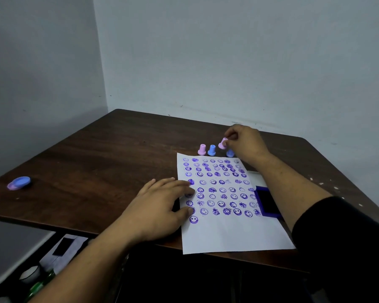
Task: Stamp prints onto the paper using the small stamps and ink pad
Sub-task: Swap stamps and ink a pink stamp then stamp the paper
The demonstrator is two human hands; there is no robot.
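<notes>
A white paper (228, 235) with several rows of purple smiley and flower prints lies on the dark wooden table (109, 158). My left hand (160, 206) rests flat on the paper's left edge, fingers spread. My right hand (245, 142) pinches a tilted pink stamp (223, 143), lifted just above the table behind the paper's far edge. A pink stamp (202, 149) and a blue stamp (211, 150) stand upright beside it; another blue stamp (230, 153) sits partly hidden under my right hand. The open blue ink pad (267, 202) lies at the paper's right edge.
Two stacked lids, blue over pink (19, 183), lie near the table's left edge. The table stands in a corner between grey walls. Below the front edge on the left are papers and a green bottle (39, 285).
</notes>
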